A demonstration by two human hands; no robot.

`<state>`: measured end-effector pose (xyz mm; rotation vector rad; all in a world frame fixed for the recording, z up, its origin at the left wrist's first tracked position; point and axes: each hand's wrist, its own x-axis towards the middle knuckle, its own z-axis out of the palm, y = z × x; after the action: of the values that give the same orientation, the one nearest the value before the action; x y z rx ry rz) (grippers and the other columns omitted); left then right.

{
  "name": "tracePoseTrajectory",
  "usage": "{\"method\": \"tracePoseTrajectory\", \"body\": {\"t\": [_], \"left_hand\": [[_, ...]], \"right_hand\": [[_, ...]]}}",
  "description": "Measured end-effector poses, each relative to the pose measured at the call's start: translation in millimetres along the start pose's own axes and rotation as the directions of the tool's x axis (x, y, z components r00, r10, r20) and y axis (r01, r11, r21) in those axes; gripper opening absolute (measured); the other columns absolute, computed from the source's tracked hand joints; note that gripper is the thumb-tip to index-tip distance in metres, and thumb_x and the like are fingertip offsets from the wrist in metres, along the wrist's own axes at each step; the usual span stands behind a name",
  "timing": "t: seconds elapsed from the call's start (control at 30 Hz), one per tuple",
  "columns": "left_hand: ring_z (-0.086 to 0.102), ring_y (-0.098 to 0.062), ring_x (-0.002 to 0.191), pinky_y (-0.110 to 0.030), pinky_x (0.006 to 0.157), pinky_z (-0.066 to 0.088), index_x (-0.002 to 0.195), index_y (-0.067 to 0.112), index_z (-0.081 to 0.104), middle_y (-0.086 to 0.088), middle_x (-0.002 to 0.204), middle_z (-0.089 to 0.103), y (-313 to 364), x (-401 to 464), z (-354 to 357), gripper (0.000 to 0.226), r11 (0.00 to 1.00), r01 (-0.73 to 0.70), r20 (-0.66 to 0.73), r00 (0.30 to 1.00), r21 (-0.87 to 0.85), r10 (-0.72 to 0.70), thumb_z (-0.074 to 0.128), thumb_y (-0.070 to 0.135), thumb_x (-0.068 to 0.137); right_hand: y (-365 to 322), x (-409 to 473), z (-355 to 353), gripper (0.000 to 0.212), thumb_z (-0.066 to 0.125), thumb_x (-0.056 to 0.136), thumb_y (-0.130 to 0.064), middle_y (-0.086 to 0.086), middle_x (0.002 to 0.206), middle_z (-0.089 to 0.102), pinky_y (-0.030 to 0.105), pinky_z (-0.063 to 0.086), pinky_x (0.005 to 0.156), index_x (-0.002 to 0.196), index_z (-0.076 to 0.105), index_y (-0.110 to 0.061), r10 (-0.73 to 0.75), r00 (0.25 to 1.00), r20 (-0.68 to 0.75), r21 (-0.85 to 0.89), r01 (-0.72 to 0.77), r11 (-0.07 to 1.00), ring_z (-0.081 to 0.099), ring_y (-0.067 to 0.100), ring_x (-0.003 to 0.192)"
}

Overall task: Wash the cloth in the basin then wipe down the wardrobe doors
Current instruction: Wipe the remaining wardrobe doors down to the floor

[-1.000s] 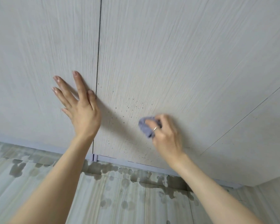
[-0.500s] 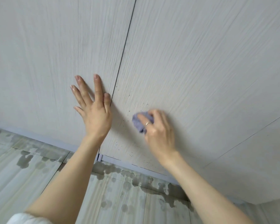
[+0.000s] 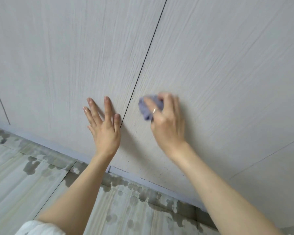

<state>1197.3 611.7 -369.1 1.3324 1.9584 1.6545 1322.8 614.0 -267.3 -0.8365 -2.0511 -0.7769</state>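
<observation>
Pale wood-grain wardrobe doors fill the upper view. My left hand (image 3: 104,126) lies flat with straight fingers on the left door (image 3: 71,61), just left of the dark seam (image 3: 143,65). My right hand (image 3: 166,121), a ring on one finger, grips a bunched purple cloth (image 3: 147,106) and presses it on the right door (image 3: 227,65), just right of the seam. The hand is motion-blurred. Small dark specks dot the lower part of the right door. No basin is in view.
A pale plinth (image 3: 61,149) runs along the base of the wardrobe. The tiled floor (image 3: 24,192) below it carries dark wet patches (image 3: 143,192) close to the wardrobe. Another door seam (image 3: 0,99) shows at far left.
The view has shifted, so the seam and both hands sit further right. My right hand has carried the cloth up and leftwards towards the seam. My left hand stays flat on the door.
</observation>
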Motion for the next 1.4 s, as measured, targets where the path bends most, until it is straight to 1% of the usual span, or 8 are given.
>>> {"method": "tracePoseTrajectory", "body": {"t": [0.17, 0.43, 0.63, 0.73, 0.87, 1.07, 1.23, 1.4], "left_hand": [[-0.019, -0.03, 0.143, -0.061, 0.109, 0.005, 0.143, 0.035, -0.007, -0.008, 0.157, -0.019, -3.1, 0.0, 2.1, 0.057, 1.0, -0.008, -0.008, 1.0, -0.021, 0.008, 0.028, 0.041, 0.099], [-0.014, -0.034, 0.144, -0.054, 0.112, 0.009, 0.147, 0.033, 0.003, -0.009, 0.157, -0.014, -18.5, 2.7, -0.6, 0.058, 0.994, -0.112, -0.018, 0.994, -0.002, 0.112, 0.037, 0.024, 0.101], [-0.009, -0.034, 0.144, -0.051, 0.112, 0.013, 0.147, 0.037, 0.009, -0.014, 0.158, -0.007, -27.1, 3.4, 0.7, 0.057, 0.989, -0.151, -0.041, 0.988, 0.008, 0.151, 0.041, 0.033, 0.099], [-0.01, -0.033, 0.144, -0.045, 0.112, 0.008, 0.148, 0.037, 0.008, -0.013, 0.158, -0.009, -27.2, 2.6, 0.2, 0.057, 0.99, -0.139, -0.028, 0.99, -0.005, 0.139, 0.033, 0.044, 0.097], [-0.012, -0.033, 0.144, -0.043, 0.113, 0.004, 0.147, 0.033, 0.004, -0.012, 0.158, -0.011, -28.0, 2.0, 0.8, 0.057, 0.992, -0.123, -0.024, 0.992, -0.014, 0.122, 0.03, 0.044, 0.098], [-0.013, -0.032, 0.144, -0.043, 0.114, 0.002, 0.147, 0.03, 0.004, -0.01, 0.158, -0.011, -32.8, -2.9, 5.1, 0.058, 0.996, -0.078, -0.044, 0.996, -0.036, 0.077, 0.039, 0.034, 0.101], [-0.019, -0.031, 0.143, -0.037, 0.106, -0.006, 0.144, 0.033, 0.0, -0.011, 0.157, -0.015, -26.8, -4.6, 8.6, 0.057, 0.996, -0.056, -0.034, 0.998, -0.071, 0.054, 0.038, 0.033, 0.101], [-0.018, -0.032, 0.143, -0.036, 0.106, -0.008, 0.144, 0.032, 0.002, -0.013, 0.157, -0.014, -30.8, -3.6, 6.8, 0.059, 0.995, -0.085, -0.028, 0.996, -0.056, 0.083, 0.04, 0.033, 0.1]], "right_hand": [[-10.7, 34.6, 10.4, 0.039, 0.042, 0.079, 0.003, 0.004, 0.101, 0.033, 0.031, 0.03, 0.062, 0.101, 0.072, -0.007, 0.091, 0.988, -0.126, 0.044, -0.086, 0.995, 0.037, 0.026, 0.085], [-36.2, -39.8, 48.2, 0.027, 0.045, 0.082, -0.005, 0.003, 0.075, 0.058, 0.027, 0.034, 0.053, 0.076, 0.071, -0.013, -0.131, 0.979, 0.156, -0.087, 0.146, 0.985, 0.042, 0.02, 0.072], [-30.4, 9.7, 26.4, 0.036, 0.046, 0.074, 0.0, 0.01, 0.085, 0.061, 0.027, 0.026, 0.054, 0.094, 0.074, -0.013, 0.079, 0.995, -0.056, -0.037, -0.081, 0.996, 0.04, 0.023, 0.08], [-30.3, -10.3, 36.5, 0.031, 0.048, 0.081, -0.002, 0.009, 0.085, 0.063, 0.028, 0.032, 0.055, 0.095, 0.074, -0.013, 0.009, 0.999, -0.044, -0.06, -0.012, 0.998, 0.041, 0.022, 0.079], [-29.2, -81.7, 58.6, 0.03, 0.046, 0.084, 0.002, 0.007, 0.083, 0.063, 0.031, 0.037, 0.058, 0.087, 0.072, -0.012, -0.127, 0.985, 0.119, -0.088, 0.137, 0.987, 0.043, 0.023, 0.075], [-19.1, -157.7, 63.0, 0.025, 0.082, 0.051, -0.009, 0.003, 0.074, 0.051, 0.03, 0.033, 0.058, 0.066, 0.063, -0.013, -0.195, 0.843, 0.501, -0.064, 0.261, 0.963, 0.037, 0.021, 0.073], [-14.8, -100.1, 33.4, 0.024, 0.044, 0.071, -0.001, 0.01, 0.081, 0.06, 0.03, 0.034, 0.064, 0.073, 0.066, -0.009, -0.104, 0.963, 0.25, 0.023, 0.102, 0.995, 0.038, 0.023, 0.077], [-7.7, -34.5, 22.9, 0.034, 0.045, 0.08, 0.005, 0.008, 0.106, 0.044, 0.033, 0.038, 0.073, 0.098, 0.071, -0.005, -0.009, 0.998, -0.056, 0.092, 0.014, 0.996, 0.04, 0.027, 0.089]]}}
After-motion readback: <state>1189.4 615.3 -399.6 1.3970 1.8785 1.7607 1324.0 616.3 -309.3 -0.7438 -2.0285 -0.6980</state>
